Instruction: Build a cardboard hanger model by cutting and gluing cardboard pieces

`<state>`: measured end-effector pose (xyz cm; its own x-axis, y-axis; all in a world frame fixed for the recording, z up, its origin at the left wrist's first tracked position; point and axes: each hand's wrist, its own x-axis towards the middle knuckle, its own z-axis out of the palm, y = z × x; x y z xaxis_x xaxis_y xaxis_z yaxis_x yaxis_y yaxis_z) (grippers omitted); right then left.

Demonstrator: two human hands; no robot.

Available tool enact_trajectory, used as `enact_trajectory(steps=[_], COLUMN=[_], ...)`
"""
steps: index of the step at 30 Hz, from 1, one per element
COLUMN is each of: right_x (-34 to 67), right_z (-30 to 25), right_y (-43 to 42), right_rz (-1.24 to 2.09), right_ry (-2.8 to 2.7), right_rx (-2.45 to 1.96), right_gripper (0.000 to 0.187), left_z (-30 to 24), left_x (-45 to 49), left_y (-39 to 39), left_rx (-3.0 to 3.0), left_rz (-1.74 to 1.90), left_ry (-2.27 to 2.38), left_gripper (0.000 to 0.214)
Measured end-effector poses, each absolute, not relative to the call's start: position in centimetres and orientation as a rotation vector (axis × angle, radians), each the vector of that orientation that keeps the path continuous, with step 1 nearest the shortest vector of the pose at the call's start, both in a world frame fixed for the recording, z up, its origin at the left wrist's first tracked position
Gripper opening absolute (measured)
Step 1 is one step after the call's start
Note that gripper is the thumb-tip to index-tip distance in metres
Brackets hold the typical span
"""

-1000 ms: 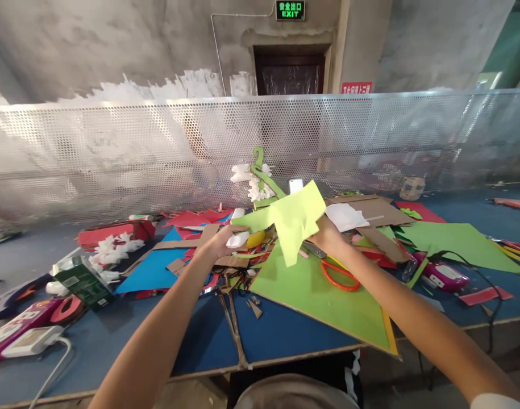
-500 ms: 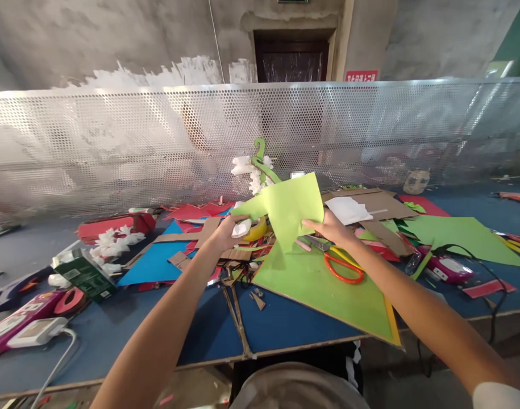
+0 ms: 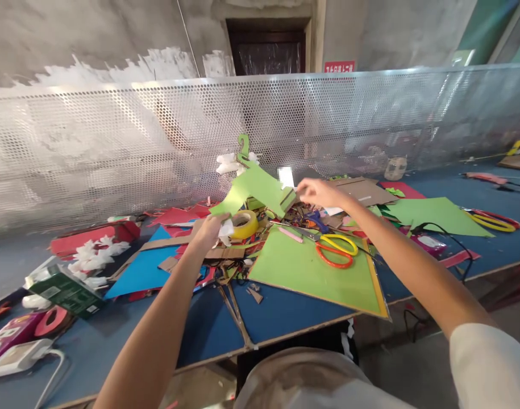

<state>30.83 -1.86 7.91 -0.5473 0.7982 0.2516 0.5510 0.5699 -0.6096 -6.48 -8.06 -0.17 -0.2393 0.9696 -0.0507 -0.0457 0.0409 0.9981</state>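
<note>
A light-green card cut-out [image 3: 255, 184], with brown cardboard showing at its right end, is raised over the cluttered table. My left hand [image 3: 212, 232] grips its lower left end, and a white crumpled piece [image 3: 226, 228] shows by the fingers. Just off the cut-out's right end is my right hand [image 3: 318, 193], with bent fingers apart and nothing visible in them. Behind the cut-out rises a green hook-shaped piece [image 3: 243, 146] beside white puffy pieces [image 3: 228, 164]. Below lie scissors with orange and yellow handles [image 3: 334, 255] on a green sheet [image 3: 302, 278], and a yellow tape roll [image 3: 245, 224].
Scraps cover the middle of the blue table [image 3: 200, 329]. At left are a green box [image 3: 72, 289], a pink tape roll [image 3: 50, 321] and a white charger [image 3: 21, 358] with cable. More scissors [image 3: 494, 220] lie right. A perforated metal screen [image 3: 157, 136] stands behind.
My right hand has let go of the green card and moved up, away from its edge. The card has turned and tilted, showing its cardboard end. The view has shifted right.
</note>
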Motion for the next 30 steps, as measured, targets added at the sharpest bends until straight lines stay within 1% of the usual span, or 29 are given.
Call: enact_trajectory(steps=[1,3,4,6,8,10,13,15,17,19,22,24,27,30], right_x=[31.9,33.7,34.4,35.2,35.2,34.7,34.0,34.0,34.5,34.9,34.2,32.7,29.3,26.4], right_z=[7.6,6.5,5.9,4.4,3.2,2.5,2.7,3.4,4.4,5.3,6.0,6.1,5.7,4.7], right_y=[-3.2,-5.6,-6.5,-7.4,-7.6,-7.5,-7.8,-8.4,-8.9,-9.1,-8.8,-8.7,-9.1,-9.9], right_rz=[0.590,0.409,0.311,0.221,0.209,0.197,0.174,0.209,0.296,0.512,1.025,1.269,1.461,1.480], right_ry=[-2.478,-2.716,-2.778,-2.872,-2.906,-2.934,-2.963,-2.949,-2.870,-2.720,-2.424,-2.267,-2.175,-2.216], right_rx=[-1.177,-1.349,-1.420,-1.450,-1.430,-1.398,-1.394,-1.449,-1.506,-1.460,-1.118,-0.837,-0.555,-0.507], right_gripper=[0.030,0.037,0.040,0.040,0.043,0.040,0.033,0.035,0.036,0.036,0.040,0.044,0.053,0.050], left_z=[-0.6,-1.2,-1.4,-1.6,-1.5,-1.2,-0.9,-0.7,-0.5,-0.4,-0.2,-0.3,-0.3,0.0], left_x=[-6.5,-6.5,-6.4,-6.1,-5.8,-5.5,-5.0,-4.8,-4.5,-4.3,-4.3,-4.4,-4.3,-3.9], left_y=[-8.0,-8.0,-8.1,-8.3,-8.4,-8.5,-8.7,-8.9,-9.1,-9.2,-9.0,-8.8,-8.7,-8.9], left_rx=[1.050,1.111,1.139,1.185,1.224,1.273,1.360,1.399,1.417,1.411,1.377,1.358,1.343,1.377], left_rz=[1.392,1.405,1.393,1.380,1.383,1.400,1.405,1.362,1.332,1.345,1.375,1.410,1.462,1.499], left_ry=[1.401,1.462,1.484,1.507,1.503,1.489,1.513,1.573,1.605,1.591,1.584,1.578,1.523,1.473], left_gripper=[0.018,0.017,0.017,0.016,0.016,0.018,0.021,0.019,0.019,0.019,0.022,0.022,0.018,0.014])
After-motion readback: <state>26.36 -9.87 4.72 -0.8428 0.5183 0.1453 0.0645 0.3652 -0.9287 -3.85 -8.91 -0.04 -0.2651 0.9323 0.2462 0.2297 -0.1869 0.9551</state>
